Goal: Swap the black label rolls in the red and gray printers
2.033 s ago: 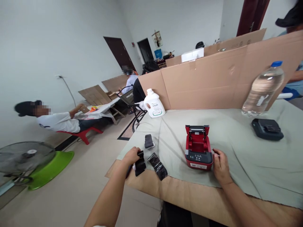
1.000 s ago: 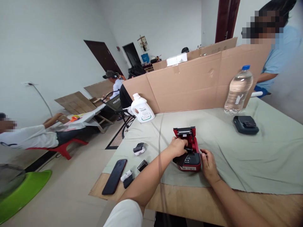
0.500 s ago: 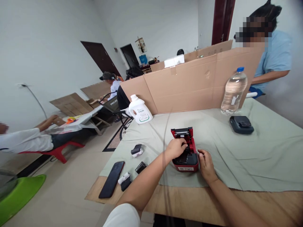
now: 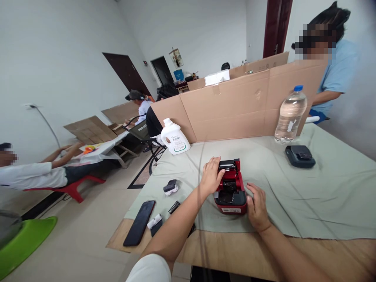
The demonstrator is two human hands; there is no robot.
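Observation:
A small red and black label printer (image 4: 230, 209) stands on the cloth in front of me with its lid (image 4: 230, 165) raised. Inside its bay sits a dark roll (image 4: 229, 185). My left hand (image 4: 210, 176) is at the left side of the lid, fingers stretched out and thumb across its edge; it grips nothing. On the printer's right side rests my right hand (image 4: 257, 205), fingers apart and loosely curved, the tips at the red casing. Whether they press on it I cannot tell.
Left of the printer lie a phone (image 4: 139, 223), several small rolls, among them a black and white roll (image 4: 170, 187). Behind stand a white jug (image 4: 175, 137), a cardboard screen (image 4: 229, 111) and a water bottle (image 4: 290, 115). A dark device (image 4: 299, 156) lies right. Other people sit nearby.
My left hand has come out of the printer's bay and moved up to the lid, so the dark roll now shows. My right hand has stayed at the printer's right side.

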